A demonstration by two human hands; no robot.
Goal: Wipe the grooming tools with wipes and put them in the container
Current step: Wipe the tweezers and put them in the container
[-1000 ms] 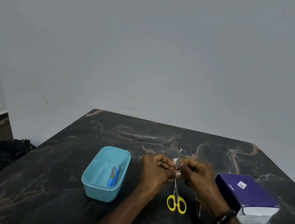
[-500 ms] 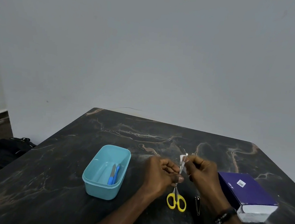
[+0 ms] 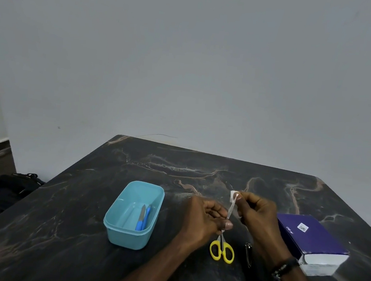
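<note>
My left hand point(image 3: 204, 220) pinches the file point(image 3: 232, 207) upright at its base, my right hand point(image 3: 255, 211) pinches the wipe point(image 3: 233, 196) at its tip; container point(image 3: 114, 223) at nine o'clock.

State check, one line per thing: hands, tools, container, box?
left hand: pinches nail file's lower end
right hand: pinches wipe on file's tip
nail file: held off table, tilted
wipe: at file's tip
container: open, two blue-handled tools inside
scissors: closed, on table
nail clipper: on table
purple box: closed
</note>
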